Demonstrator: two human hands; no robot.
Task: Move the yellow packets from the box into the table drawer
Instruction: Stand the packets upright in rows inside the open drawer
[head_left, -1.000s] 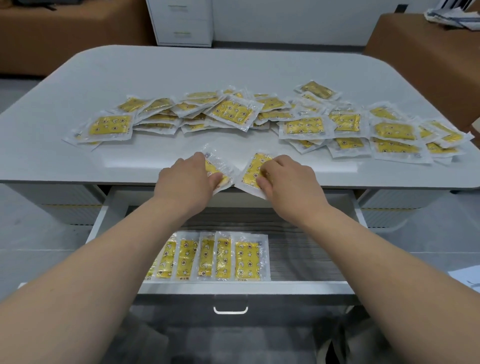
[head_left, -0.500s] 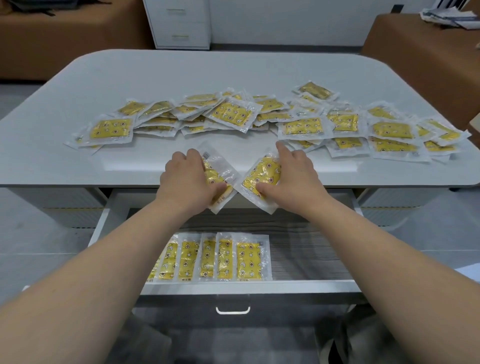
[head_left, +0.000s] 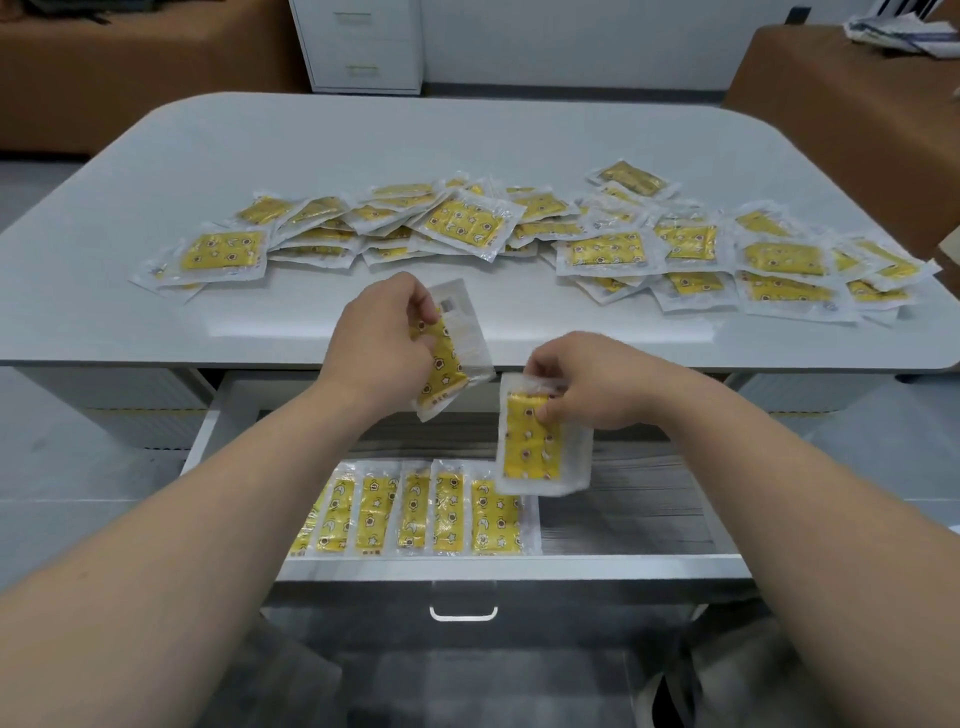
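Hands: both are raised at the near edge of the worktop (head_left: 311, 156), apart from each other, each clamped on one packet.
Left hand (head_left: 384, 338): its fingers and thumb curl round the left packet (head_left: 448, 366).
Left packet: it is held tilted, with its upper end over the worktop's edge and its lower end over the drawer opening.
Right hand (head_left: 587, 384): it sits lower than the left hand and just to its right. It pinches the top edge of the right packet (head_left: 530, 452).
Right packet: it hangs lengthwise below the right hand, over the open drawer. Its lower edge overlaps the row's rightmost packet in view; whether they touch cannot be told.
Row of packets (head_left: 431, 512): this row lies below both hands on the drawer floor. Several stand side by side, overlapping, against the front wall.
Drawer (head_left: 623, 566): it is pulled open beneath the hands, with bare wood-grain floor under the right forearm.
Drawer handle (head_left: 463, 613): a white loop on the drawer front, nearer the person than either hand.
Loose packets (head_left: 467, 223): these lie beyond the hands in a band across the worktop, reaching well past both hands on either side. Many overlap.
Cabinet (head_left: 358, 44): white, well beyond the hands, against the far wall.
Papers (head_left: 904, 34): these lie far beyond the right hand, on a brown unit.
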